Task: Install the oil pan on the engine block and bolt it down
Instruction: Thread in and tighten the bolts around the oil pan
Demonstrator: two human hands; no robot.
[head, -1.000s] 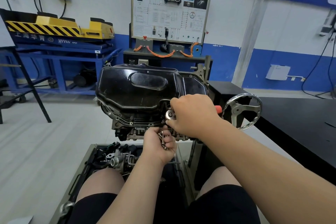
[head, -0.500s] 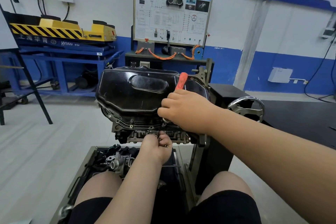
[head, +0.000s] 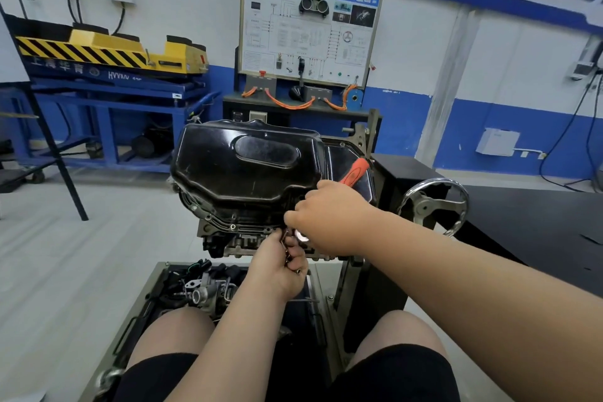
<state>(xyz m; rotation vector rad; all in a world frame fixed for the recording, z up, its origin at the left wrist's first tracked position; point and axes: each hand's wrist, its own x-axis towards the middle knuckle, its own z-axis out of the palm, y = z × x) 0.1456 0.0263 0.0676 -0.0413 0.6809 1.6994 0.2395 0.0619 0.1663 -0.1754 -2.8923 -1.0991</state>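
**Oil pan on the block, bolting in hand.** The oil pan (head: 248, 170) sits bottom-up on the engine block (head: 235, 240), mid-scene on a stand. The right hand (head: 329, 219) is wrapped round a wrench (head: 354, 171) whose orange handle points up and to the far right. The wrench head meets the near right stretch of the pan's rim, apparently on a bolt, though the hand covers the joint. Just below, the left hand (head: 280, 266) is curled round several loose bolts (head: 288, 251) (likely meant for the rim holes not yet filled). The pan looks like pressed sheet metal: stiff, fairly light, glossy and probably slick, with a thin rim that could bend. It is best steadied by its flat top or its rim. A handwheel (head: 434, 206) stands to the right, and a tray (head: 156, 284) of parts lies nearer, below the block.
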